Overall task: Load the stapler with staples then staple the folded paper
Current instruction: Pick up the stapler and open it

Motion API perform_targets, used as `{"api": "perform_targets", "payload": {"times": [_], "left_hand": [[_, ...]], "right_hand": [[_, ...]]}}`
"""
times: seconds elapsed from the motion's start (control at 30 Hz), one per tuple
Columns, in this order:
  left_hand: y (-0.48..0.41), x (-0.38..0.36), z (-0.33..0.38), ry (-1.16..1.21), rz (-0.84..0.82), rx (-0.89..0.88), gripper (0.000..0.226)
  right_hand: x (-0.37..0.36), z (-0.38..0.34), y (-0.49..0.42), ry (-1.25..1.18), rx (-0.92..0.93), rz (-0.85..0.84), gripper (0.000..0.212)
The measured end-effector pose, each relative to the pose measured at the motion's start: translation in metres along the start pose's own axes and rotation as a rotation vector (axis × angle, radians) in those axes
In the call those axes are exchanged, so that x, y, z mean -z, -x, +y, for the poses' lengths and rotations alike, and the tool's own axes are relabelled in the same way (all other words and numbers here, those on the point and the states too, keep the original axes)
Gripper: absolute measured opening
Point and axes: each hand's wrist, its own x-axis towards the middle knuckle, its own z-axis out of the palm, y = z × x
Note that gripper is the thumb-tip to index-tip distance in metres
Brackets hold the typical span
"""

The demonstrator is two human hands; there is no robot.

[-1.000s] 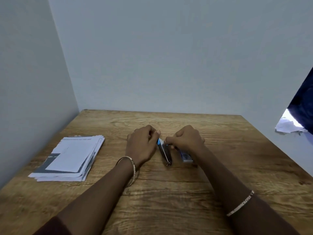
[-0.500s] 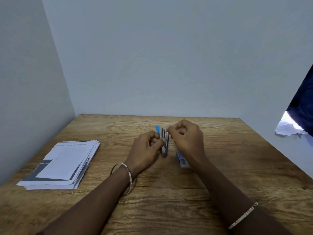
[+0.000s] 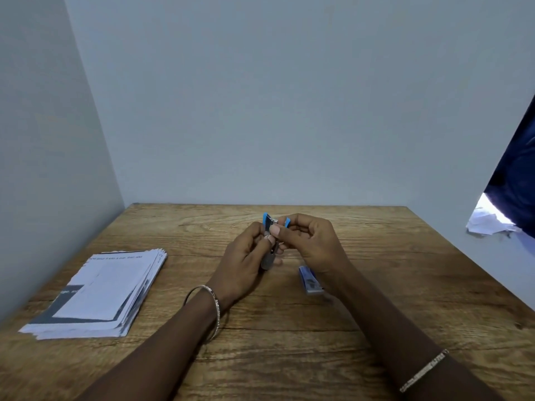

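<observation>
The person holds one small stapler (image 3: pixel 270 240) upright above the middle of the wooden table (image 3: pixel 405 256), its blue-tipped top hinged away from the metal channel. The left hand (image 3: pixel 246 264) is wrapped round the lower body, thumb pinching it near the middle; the right hand (image 3: pixel 312 244) pinches the upper blue part between thumb and forefinger. It looks light, rigid and smooth-sided, so it is best held by the body low down while the free arm is swung by its tip; the hinge and spring may snap back on fingers. One small blue staple box (image 3: pixel 310 280) lies on the table just beside the right wrist; whether it is open cannot be told. One stack of folded paper (image 3: pixel 98 293) lies well apart at the left, thin, floppy, easily creased, best gripped by an edge.
</observation>
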Motion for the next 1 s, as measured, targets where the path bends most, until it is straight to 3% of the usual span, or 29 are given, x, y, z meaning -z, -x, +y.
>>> {"api": "perform_targets", "payload": {"times": [0.33, 0.6, 1.0], "left_hand": [[0.0, -0.005, 0.001, 0.111, -0.036, 0.038, 0.025], [0.004, -0.017, 0.005, 0.328, -0.035, 0.027, 0.03], [0.009, -0.029, 0.01, 0.321, 0.05, 0.057, 0.026]], "right_hand": [[-0.003, -0.001, 0.002, 0.021, 0.053, 0.09, 0.005], [-0.016, -0.006, 0.003, 0.25, 0.226, 0.269, 0.018], [-0.026, -0.004, 0.007, 0.323, 0.211, 0.326, 0.01]]}}
